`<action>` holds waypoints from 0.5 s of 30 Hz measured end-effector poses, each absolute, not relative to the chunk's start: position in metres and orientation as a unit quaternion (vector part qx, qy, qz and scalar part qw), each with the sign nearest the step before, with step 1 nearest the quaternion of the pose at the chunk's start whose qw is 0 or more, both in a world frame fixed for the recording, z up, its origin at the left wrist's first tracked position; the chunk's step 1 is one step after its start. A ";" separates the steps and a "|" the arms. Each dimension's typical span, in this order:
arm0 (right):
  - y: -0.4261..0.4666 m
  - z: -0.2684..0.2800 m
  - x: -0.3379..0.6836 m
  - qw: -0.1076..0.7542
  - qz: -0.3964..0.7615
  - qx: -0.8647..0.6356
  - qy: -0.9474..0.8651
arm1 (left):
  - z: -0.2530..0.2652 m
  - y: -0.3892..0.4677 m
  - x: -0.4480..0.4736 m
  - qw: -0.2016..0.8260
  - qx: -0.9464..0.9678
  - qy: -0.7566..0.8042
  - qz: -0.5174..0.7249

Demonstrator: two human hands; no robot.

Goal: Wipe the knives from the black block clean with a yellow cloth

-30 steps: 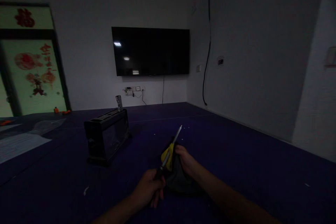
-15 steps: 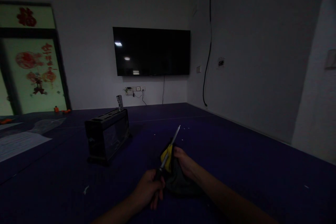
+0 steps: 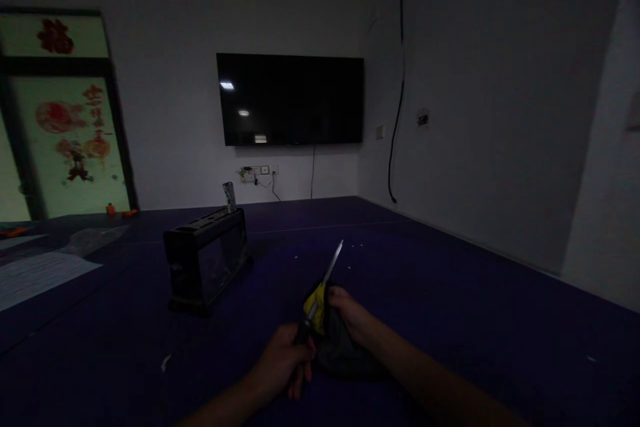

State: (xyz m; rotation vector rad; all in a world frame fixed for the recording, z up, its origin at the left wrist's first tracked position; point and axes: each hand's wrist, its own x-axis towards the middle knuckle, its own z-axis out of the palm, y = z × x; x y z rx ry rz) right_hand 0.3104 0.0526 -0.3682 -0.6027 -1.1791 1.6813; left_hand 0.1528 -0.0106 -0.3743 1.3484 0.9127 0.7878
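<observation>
My left hand is closed around the dark handle of a screwdriver, whose long metal shaft points up and away to the right. In my right hand is a cloth, dark grey on one side and yellow on the other. The yellow side lies folded over the middle of the shaft, so part of the metal is hidden there. Bare metal shows above the fold, up to the tip, and a short stretch shows below it near the handle. The cloth's lower part hangs beneath my right wrist.
A black box-shaped rack stands on the dark blue tabletop to the left, with a patterned handle rising from its top. Paper sheets and clear plastic lie at far left. White scraps are scattered about.
The yellow side of the cloth has closed over the shaft's middle, hiding metal that was bare before. My left hand has kept its hold, and the view has shifted slightly.
</observation>
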 end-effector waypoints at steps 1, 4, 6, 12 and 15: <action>0.053 -0.369 0.310 0.480 0.690 -0.246 -0.484 | -0.375 -0.010 0.153 0.618 0.586 0.396 0.344; 0.055 -0.370 0.311 0.479 0.690 -0.245 -0.484 | -0.376 -0.010 0.152 0.615 0.585 0.398 0.348; 0.057 -0.372 0.311 0.478 0.691 -0.246 -0.484 | -0.376 -0.009 0.152 0.616 0.584 0.402 0.343; 0.055 -0.372 0.310 0.486 0.685 -0.256 -0.478 | -0.377 -0.007 0.152 0.622 0.580 0.398 0.345; 0.053 -0.370 0.310 0.498 0.677 -0.264 -0.473 | -0.379 -0.005 0.151 0.625 0.575 0.397 0.348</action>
